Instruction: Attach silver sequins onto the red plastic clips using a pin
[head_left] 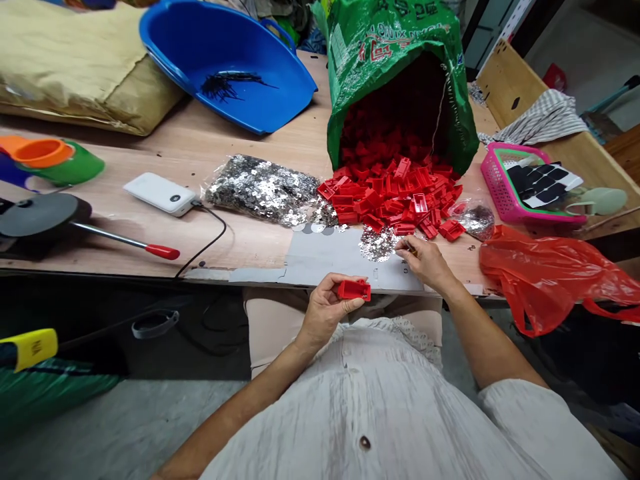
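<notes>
In my left hand [323, 308] is a small red plastic box-shaped part [355, 289], gripped between thumb and fingers near the table's front edge. Its hollow side faces up, and a tiny shiny bit shows at one end. My right hand [429, 263] is pinched at the right side of a small heap of silvery metal pieces [379, 244]. Something thin and dark shows at its fingertips, too small to name. Behind the heap lies a pile of similar red parts [390, 193], spilling from a green woven sack [345, 87]. A clear bag of silvery metal pieces [265, 187] lies left of them.
On the left are a white power bank [160, 193] with a black cable and a lever [125, 240] with a red grip. A blue scoop-shaped basin [280, 100] stands behind. To the right are a pink basket [505, 187] and a red plastic bag [565, 267].
</notes>
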`<state>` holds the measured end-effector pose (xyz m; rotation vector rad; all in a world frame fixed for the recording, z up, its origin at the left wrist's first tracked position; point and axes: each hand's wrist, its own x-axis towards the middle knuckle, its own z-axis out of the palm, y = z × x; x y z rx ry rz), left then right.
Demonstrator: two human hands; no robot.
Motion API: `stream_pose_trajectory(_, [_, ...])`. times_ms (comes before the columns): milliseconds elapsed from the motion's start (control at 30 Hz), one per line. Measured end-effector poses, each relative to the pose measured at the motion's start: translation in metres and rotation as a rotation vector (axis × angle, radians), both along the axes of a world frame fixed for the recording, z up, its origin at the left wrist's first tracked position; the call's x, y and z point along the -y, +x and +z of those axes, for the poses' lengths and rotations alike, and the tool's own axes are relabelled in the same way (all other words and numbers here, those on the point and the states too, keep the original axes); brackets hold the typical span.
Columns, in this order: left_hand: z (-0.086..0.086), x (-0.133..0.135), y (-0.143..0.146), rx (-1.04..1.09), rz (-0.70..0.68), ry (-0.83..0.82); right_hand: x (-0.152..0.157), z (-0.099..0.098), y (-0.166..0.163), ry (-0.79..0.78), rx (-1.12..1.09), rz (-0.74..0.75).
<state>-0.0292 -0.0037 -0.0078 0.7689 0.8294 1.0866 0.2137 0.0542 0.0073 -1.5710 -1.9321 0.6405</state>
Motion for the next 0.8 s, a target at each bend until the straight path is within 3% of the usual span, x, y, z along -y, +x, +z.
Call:
stream_pose_trajectory(167, [0.001, -0.004, 0.002, 0.042, 0.016, 0.009, 0.037, 0.012, -0.036, -0.035, -0.255, 0.108])
stream_pose_trajectory(333, [0.011, -0.004, 0.003, 0.104, -0.037, -0.048, 0.048, 0.013, -0.056, -0.014, -0.402, 0.185])
stream_pose_trajectory(667, [0.014, -0.006, -0.001, 0.147, -0.109, -0.021, 0.046, 0.007, -0.051, -0.061, -0.455, 0.386])
stream_pose_trajectory(800, [0.010, -0.006, -0.001, 0.110, -0.139, 0.005, 0.048, 0.004, -0.045, -0.146, -0.462, 0.364])
